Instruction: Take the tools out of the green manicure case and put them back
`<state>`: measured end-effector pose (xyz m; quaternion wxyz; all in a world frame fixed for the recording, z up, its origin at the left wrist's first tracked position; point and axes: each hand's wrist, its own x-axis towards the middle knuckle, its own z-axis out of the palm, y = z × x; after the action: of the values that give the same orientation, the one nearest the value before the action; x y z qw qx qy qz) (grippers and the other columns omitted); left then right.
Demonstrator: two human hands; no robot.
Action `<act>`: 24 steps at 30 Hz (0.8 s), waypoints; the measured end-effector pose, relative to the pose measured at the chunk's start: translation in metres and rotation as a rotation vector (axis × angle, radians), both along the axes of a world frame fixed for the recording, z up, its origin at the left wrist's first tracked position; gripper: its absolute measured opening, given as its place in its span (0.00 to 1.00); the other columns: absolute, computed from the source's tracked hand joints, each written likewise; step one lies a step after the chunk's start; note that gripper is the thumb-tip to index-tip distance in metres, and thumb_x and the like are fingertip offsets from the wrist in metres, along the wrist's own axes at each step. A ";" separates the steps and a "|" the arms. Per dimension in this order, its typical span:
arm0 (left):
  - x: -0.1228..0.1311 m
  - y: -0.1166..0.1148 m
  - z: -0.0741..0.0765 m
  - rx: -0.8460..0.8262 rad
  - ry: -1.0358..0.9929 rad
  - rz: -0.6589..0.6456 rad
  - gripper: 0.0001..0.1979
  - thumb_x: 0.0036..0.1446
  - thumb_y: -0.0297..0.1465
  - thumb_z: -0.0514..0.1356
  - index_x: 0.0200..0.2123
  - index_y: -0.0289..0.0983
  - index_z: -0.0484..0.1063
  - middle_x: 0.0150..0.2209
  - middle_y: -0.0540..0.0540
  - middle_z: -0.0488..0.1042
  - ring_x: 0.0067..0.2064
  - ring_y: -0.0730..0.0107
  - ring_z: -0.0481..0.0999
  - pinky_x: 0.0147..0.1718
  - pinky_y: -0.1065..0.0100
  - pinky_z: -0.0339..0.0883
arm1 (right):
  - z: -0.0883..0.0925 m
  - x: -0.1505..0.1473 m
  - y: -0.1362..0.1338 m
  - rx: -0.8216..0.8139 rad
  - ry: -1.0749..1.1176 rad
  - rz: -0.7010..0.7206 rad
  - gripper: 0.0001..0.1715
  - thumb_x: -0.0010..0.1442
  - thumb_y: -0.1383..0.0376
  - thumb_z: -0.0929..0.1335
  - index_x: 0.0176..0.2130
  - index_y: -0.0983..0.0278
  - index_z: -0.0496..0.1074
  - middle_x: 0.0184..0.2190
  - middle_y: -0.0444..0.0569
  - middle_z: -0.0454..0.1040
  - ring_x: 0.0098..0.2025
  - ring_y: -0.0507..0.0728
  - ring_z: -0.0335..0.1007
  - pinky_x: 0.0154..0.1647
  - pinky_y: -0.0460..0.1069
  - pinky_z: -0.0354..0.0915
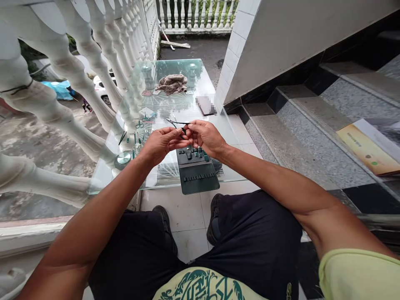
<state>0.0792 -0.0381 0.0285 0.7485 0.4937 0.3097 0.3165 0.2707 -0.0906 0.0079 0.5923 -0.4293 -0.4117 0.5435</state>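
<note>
Above the glass table, my left hand [162,143] and my right hand [204,135] meet with fingers closed on a small pair of nail nippers [171,121]. The metal jaws point to the left, and the dark handles are spread apart. My right thumb and fingers pinch the upper handle, while my left fingertips are at the lower one. Fingers hide part of the handles. Directly below, an unfolded black tool case [200,183] with elastic loops lies at the table's near edge. Some small tools sit in its upper part, partly covered by my hands.
The glass table [231,146] also bears scissors [140,124], several small tools, a round metal-topped tin [124,157], a crumpled brown cloth [171,84] and a dark flat object [206,105]. A white balustrade [90,87] borders the left, stone stairs [300,121] the right.
</note>
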 end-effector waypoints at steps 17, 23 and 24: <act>0.019 -0.013 -0.009 -0.068 -0.054 0.094 0.10 0.72 0.27 0.73 0.37 0.30 0.82 0.39 0.38 0.88 0.41 0.65 0.92 0.53 0.64 0.87 | -0.013 -0.014 0.012 -0.098 0.276 -0.184 0.01 0.59 0.64 0.71 0.35 0.60 0.75 0.34 0.47 0.81 0.37 0.55 0.76 0.40 0.49 0.73; 0.024 -0.020 -0.012 -0.092 -0.045 0.112 0.08 0.73 0.25 0.71 0.37 0.30 0.81 0.39 0.38 0.89 0.42 0.64 0.92 0.56 0.63 0.87 | -0.015 -0.012 0.014 -0.118 0.233 -0.236 0.02 0.60 0.65 0.71 0.34 0.59 0.75 0.35 0.46 0.83 0.38 0.55 0.79 0.44 0.50 0.76; 0.025 -0.020 -0.012 -0.096 -0.043 0.120 0.08 0.73 0.25 0.71 0.38 0.30 0.81 0.39 0.38 0.89 0.43 0.63 0.93 0.57 0.62 0.86 | -0.015 -0.012 0.014 -0.123 0.223 -0.232 0.01 0.60 0.64 0.71 0.34 0.59 0.75 0.34 0.46 0.83 0.39 0.56 0.79 0.44 0.51 0.76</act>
<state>0.1041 -0.0581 0.0169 0.7575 0.4307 0.3376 0.3560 0.2590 -0.0764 -0.0072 0.6657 -0.4466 -0.2571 0.5397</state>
